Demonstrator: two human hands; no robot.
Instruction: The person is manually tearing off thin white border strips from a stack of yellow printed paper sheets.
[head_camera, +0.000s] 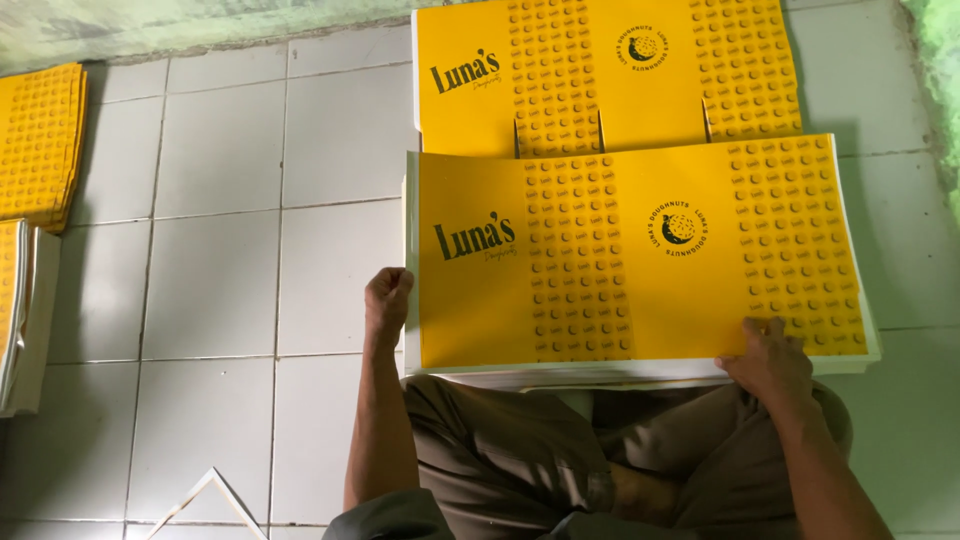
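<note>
Left hand (387, 300) is curled closed on the left edge of the top yellow printed box blank (640, 255), fingers wrapped around the edge. Right hand (770, 360) is clamped on the near right corner of the same sheet, fingers on top, thumb hidden so likely underneath. The blank lies flat on a stack of flat sheets (640, 375) whose white edges show below it, the stack's near edge at the person's lap (560, 450). A second stack of yellow blanks (600, 75) sits just behind, touching or overlapping the near one. More yellow blanks (40, 145) lie well apart at far left on the white tiled floor (220, 280).

Judgement: the person is picking or squaring the top sheet. To do it clean: lift both edges evenly, peel only one sheet, keep it flat, don't crease the slotted flaps.
</note>
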